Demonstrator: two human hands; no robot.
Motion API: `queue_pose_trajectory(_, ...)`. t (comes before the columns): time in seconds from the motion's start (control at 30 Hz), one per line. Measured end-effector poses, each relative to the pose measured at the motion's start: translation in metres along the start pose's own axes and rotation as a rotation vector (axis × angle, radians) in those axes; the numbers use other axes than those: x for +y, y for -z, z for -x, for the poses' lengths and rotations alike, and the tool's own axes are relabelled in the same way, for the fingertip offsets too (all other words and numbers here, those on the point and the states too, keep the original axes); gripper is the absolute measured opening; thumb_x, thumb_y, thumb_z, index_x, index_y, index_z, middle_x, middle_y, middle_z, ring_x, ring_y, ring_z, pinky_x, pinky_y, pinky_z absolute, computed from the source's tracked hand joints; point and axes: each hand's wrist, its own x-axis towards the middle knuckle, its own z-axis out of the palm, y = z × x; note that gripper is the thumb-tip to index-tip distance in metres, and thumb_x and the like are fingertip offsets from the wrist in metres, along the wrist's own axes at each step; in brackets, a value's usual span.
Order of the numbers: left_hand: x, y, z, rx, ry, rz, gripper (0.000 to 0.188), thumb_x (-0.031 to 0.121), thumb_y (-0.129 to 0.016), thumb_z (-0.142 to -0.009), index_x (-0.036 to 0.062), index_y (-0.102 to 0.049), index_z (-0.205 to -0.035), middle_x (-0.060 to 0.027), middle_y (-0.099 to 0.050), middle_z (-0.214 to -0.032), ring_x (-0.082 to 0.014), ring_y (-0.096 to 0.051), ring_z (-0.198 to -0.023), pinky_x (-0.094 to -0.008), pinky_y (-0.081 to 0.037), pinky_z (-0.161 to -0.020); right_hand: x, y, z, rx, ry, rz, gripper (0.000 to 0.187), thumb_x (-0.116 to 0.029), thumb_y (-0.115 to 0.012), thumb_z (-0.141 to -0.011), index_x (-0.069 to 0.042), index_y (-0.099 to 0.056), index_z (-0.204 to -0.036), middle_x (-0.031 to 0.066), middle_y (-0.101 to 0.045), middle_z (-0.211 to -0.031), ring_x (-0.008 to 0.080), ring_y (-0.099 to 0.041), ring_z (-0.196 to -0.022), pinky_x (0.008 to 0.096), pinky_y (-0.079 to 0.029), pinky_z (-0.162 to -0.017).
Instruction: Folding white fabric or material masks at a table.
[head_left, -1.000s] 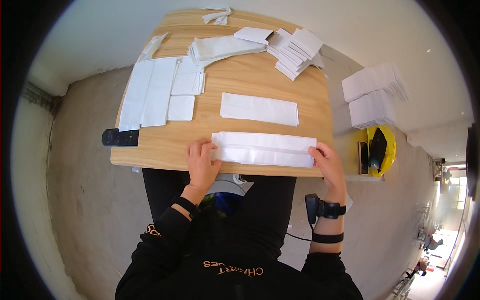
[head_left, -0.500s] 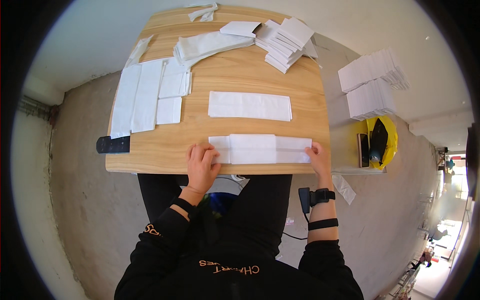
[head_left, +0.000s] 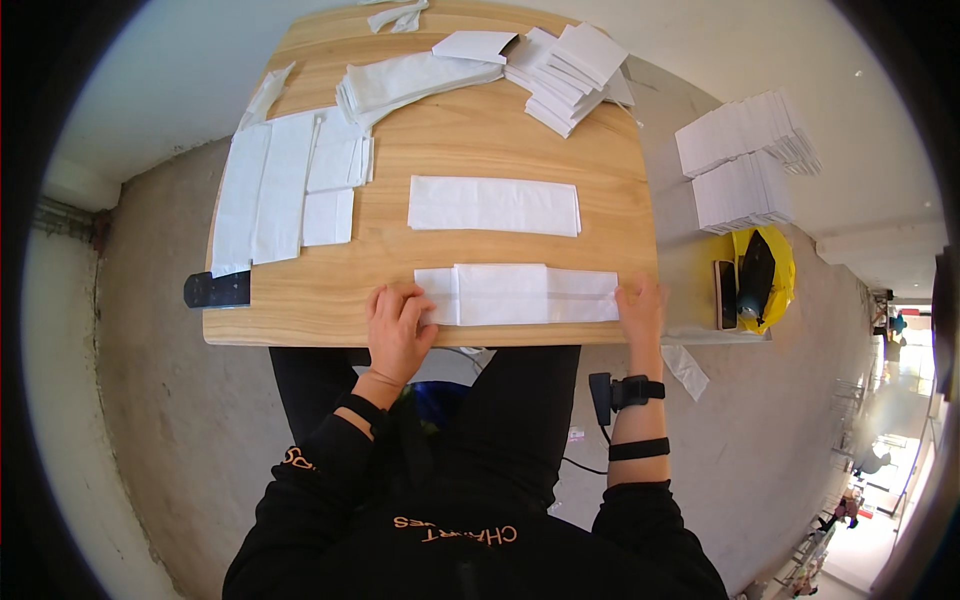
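A long white strip, folded flat with a wider white layer around its middle, lies along the near edge of the wooden table. My left hand is closed at its left end, fingers curled onto the edge. At the opposite end my right hand is closed too, thumb and fingertips against the strip's right edge; its fingers are slightly blurred. Just beyond lies a second folded white strip, touched by neither hand.
Long white strips and shorter pieces lie at the table's left, over a dark flat device. Farther back are a white bundle and stacked white cards. On the right surface stand white stacks, a phone and a yellow bag.
The whole view has shifted slightly. My right hand's fingers have moved a little at the strip's right end; my left hand keeps its place at the other end.
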Motion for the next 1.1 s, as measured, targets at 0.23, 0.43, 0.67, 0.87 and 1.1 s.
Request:
queue_pose_trajectory(0.23, -0.004, 0.003, 0.002, 0.006, 0.033, 0.003, 0.027, 0.007, -0.069, -0.063, 0.0107, -0.06, -0.088, -0.0066, -0.057, -0.099, -0.0281, -0.054, -0.096, -0.0458, -0.036, -0.1, -0.141, 0.017, 0.028, -0.429, 0.195, -0.688, 0.026, -0.003, -0.065, -0.079, -0.007, -0.06, -0.104, 0.0083, -0.058, -0.096, 0.0228, -0.059, -0.079, 0.0357, -0.049, -0.073)
queue_pose_trajectory(0.43, 0.001, 0.001, -0.001, -0.032, 0.054, 0.002, 0.025, 0.006, -0.069, -0.065, 0.0097, -0.06, -0.087, -0.007, -0.058, -0.099, -0.0273, -0.055, -0.098, -0.0488, -0.033, -0.103, -0.164, -0.026, 0.045, -0.568, 0.313, -0.462, 0.028, -0.008, -0.065, -0.078, -0.012, -0.061, -0.105, 0.0072, -0.054, -0.094, 0.0211, -0.061, -0.083, 0.0332, -0.05, -0.071)
queue_pose_trajectory(0.67, 0.002, 0.005, -0.001, -0.046, 0.075, -0.038, 0.017, 0.007, -0.068, -0.072, 0.0092, -0.06, -0.087, -0.0071, -0.059, -0.098, -0.0268, -0.055, -0.097, -0.0485, -0.03, -0.105, -0.168, -0.022, 0.048, -0.564, 0.349, -0.46, 0.031, -0.01, -0.067, -0.079, -0.013, -0.061, -0.109, 0.0073, -0.053, -0.097, 0.0238, -0.062, -0.084, 0.0348, -0.051, -0.073)
queue_pose_trajectory(0.87, -0.01, 0.018, 0.004, -0.019, 0.188, 0.022, 0.014, 0.006, -0.068, -0.075, 0.0079, -0.059, -0.086, -0.007, -0.06, -0.096, -0.0287, -0.055, -0.095, -0.0457, -0.034, -0.101, -0.169, -0.02, 0.052, -0.509, 0.395, -0.492, 0.038, -0.012, -0.069, -0.078, -0.013, -0.061, -0.116, 0.0097, -0.052, -0.098, 0.0263, -0.057, -0.092, 0.0364, -0.049, -0.077)
queue_pose_trajectory(1.1, -0.008, 0.04, 0.008, -0.142, 0.575, 0.076, 0.015, 0.012, -0.068, -0.081, 0.0011, -0.059, -0.087, -0.0114, -0.059, -0.085, -0.0278, -0.055, -0.079, -0.0378, -0.042, -0.079, -0.171, -0.02, 0.055, -0.474, 0.417, -0.455, 0.046, -0.018, -0.075, -0.073, -0.012, -0.061, -0.117, 0.0105, -0.05, -0.098, 0.0281, -0.054, -0.093, 0.0387, -0.048, -0.077)
